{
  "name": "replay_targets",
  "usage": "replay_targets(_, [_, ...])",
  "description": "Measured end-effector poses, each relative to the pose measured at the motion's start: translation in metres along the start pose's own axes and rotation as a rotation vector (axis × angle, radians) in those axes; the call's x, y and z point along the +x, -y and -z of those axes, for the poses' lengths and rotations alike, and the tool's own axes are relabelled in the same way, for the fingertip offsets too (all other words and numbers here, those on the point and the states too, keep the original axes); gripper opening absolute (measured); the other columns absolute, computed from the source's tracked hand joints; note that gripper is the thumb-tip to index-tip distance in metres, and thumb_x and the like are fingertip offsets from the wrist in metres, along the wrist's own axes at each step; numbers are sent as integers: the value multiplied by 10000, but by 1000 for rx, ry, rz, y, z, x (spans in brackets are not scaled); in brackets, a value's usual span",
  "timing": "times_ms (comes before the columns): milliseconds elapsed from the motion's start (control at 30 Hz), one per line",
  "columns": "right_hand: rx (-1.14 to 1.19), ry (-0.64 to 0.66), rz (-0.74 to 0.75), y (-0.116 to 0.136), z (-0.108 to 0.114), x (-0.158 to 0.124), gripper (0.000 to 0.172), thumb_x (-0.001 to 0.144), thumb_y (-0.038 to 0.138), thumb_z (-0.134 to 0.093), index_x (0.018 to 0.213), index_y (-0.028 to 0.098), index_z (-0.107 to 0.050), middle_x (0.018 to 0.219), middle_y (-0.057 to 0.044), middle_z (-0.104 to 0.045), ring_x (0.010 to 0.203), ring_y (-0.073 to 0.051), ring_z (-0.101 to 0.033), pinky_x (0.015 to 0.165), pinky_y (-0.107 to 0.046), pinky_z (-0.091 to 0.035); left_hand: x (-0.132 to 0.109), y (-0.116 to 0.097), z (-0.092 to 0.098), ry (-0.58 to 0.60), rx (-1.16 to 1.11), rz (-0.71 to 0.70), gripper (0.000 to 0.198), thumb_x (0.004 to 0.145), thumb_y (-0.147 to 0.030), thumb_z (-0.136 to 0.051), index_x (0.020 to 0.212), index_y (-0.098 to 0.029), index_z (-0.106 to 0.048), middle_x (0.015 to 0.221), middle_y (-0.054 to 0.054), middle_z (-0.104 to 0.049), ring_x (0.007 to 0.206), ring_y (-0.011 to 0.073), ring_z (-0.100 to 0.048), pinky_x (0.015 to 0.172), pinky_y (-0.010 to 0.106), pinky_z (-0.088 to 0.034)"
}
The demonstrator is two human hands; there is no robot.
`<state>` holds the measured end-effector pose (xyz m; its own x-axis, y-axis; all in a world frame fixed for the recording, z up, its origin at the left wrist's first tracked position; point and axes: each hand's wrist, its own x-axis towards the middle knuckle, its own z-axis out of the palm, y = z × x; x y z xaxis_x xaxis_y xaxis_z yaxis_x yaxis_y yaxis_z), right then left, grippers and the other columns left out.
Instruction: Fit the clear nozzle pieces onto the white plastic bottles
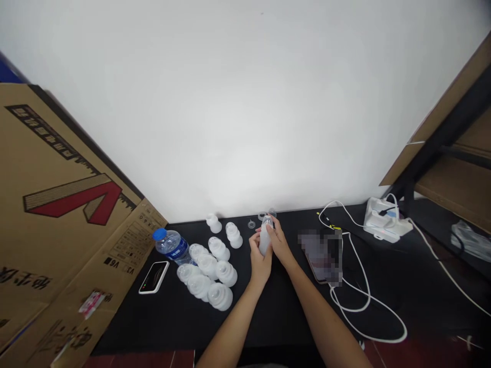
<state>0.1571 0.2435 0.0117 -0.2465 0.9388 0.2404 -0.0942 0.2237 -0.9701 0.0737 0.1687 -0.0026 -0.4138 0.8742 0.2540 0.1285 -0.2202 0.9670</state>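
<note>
A small milky-white baby bottle (264,239) with a clear domed cap is held between my hands near the wall. My left hand (261,263) wraps round the lower body from the left. My right hand (280,241) closes on the bottle's right side, its fingers up by the cap. To the left stand several similar white baby bottles (220,296) in a loose group. Just beyond my hands lie a small clear ring-shaped part (251,224), a round ring (262,215) and another clear part (272,212), partly behind my fingers.
A water bottle with a blue cap (171,244) and a white-edged phone (154,277) are at the left, beside a large cardboard box (57,214). On the right are a blurred-out phone (322,258), a white power strip (383,220) and looping white cables (368,286) on the black table (276,322).
</note>
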Motion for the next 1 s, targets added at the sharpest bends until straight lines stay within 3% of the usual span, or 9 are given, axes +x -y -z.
replay_targets(133, [-76, 31, 36, 0, 2, 1, 420, 1013, 591, -603, 1155, 219, -736, 954, -55, -731, 835, -235, -687, 771, -345, -571, 3, 3, 1, -44, -26, 17, 542, 955, -433, -748, 1390, -236, -490, 1230, 117, -708, 1095, 263, -724, 972, 426, -562])
replay_targets(300, [-331, -120, 133, 14, 7, -2, 406, 925, 561, -734, 1152, 231, -801, 1004, -59, -670, 739, -189, -569, 719, -331, -521, 1, 0, 3, -104, 34, -31, 504, 941, -495, -767, 1318, -226, -569, 1316, 134, -657, 1216, 280, -657, 1067, 458, -507])
replay_targets(433, [-360, -152, 128, 18, 11, -1, 456, 895, 572, -760, 1180, 217, -775, 979, -54, -664, 657, -169, -512, 663, -334, -496, -5, -9, 4, -160, 79, -38, 439, 996, -555, -690, 1248, -215, -569, 1168, 102, -638, 1037, 243, -641, 929, 395, -525])
replay_targets(533, [-331, -62, 75, 13, 12, 0, 452, 868, 556, -780, 1156, 208, -752, 910, -31, -680, 639, -166, -499, 627, -313, -461, -11, -14, 7, -158, 49, -72, 326, 1097, -540, -504, 1129, -223, -570, 1039, 65, -610, 936, 220, -604, 878, 372, -515])
replay_targets(700, [-265, 237, 18, 12, 5, -4, 321, 904, 484, -749, 1083, 217, -747, 748, 32, -606, 635, -158, -485, 606, -279, -399, -22, -12, 13, -119, 70, -364, 285, 1098, -479, -482, 1013, -228, -586, 1028, 84, -601, 975, 251, -610, 924, 421, -518])
replay_targets(833, [-209, 257, 19, 14, -1, -8, 395, 899, 470, -776, 1203, 226, -710, 707, 57, -540, 640, -164, -485, 603, -278, -404, -28, -10, 16, -45, 131, -551, 239, 1067, -429, -514, 991, -235, -630, 969, 88, -645, 960, 277, -639, 1001, 499, -503])
replay_targets(900, [-185, 260, -8, 12, -1, -8, 446, 874, 467, -809, 1233, 232, -688, 755, 48, -590, 653, -162, -508, 616, -276, -428, -28, -12, 18, 10, 141, -573, 238, 1075, -381, -480, 983, -234, -642, 934, 88, -662, 931, 276, -652, 986, 496, -504])
replay_targets(1000, [-136, 311, -50, 5, 2, -5, 496, 828, 463, -856, 1233, 243, -673, 982, 3, -703, 686, -145, -553, 646, -275, -468, -26, -17, 20, 103, 155, -561, 307, 1097, -341, -397, 977, -232, -657, 897, 100, -685, 899, 275, -668, 892, 463, -524])
